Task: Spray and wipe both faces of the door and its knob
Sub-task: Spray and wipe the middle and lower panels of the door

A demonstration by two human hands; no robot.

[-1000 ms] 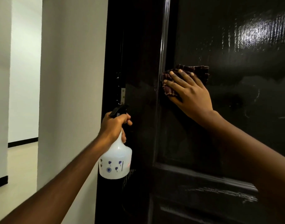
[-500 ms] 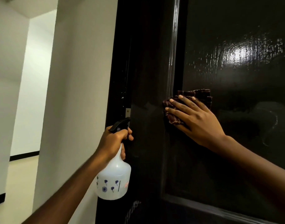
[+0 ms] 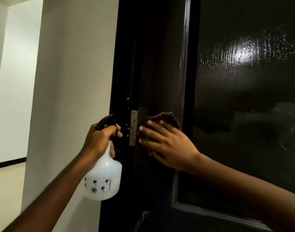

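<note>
Beside the hinge [image 3: 133, 128], right hand [image 3: 166, 144] flat, pressing cloth [image 3: 166, 117] on door [image 3: 244, 97] — left hand [image 3: 99, 139] grips spray bottle [image 3: 104, 180].

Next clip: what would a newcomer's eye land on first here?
The glossy dark door fills the right side, with a bright glare high on its panel. At mid-frame the right hand presses a dark cloth flat against the door beside a metal hinge. Left of it, the left hand holds a white spray bottle by its black trigger head.
</note>
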